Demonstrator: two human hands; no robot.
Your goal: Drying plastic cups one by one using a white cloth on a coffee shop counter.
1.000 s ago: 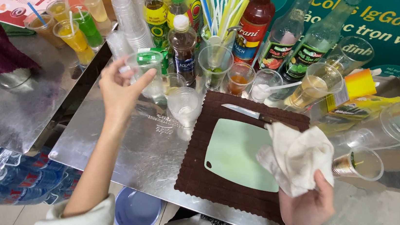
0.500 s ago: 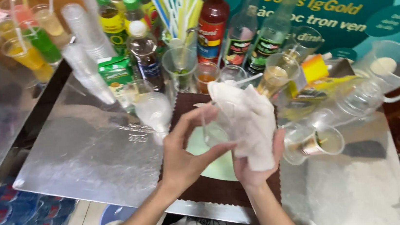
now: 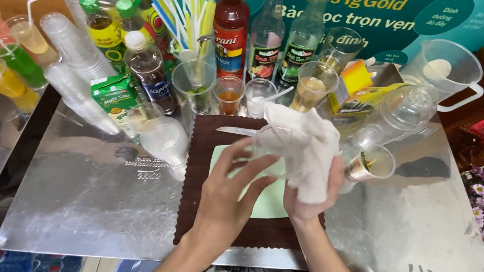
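Left hand fingers curl around a clear glass, gripping it. Right hand clutches a white cloth bunched over the glass's far side. Beneath the grip: pale green cutting board on a brown mat. Knife lies just beyond the glass.

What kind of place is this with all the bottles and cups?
Probably a small drink-making stand. A shiny metal table holds syrup bottles, stacks of clear plastic cups and coloured straws. The left hand holds a clear glass while the right hand wipes it with a white cloth.
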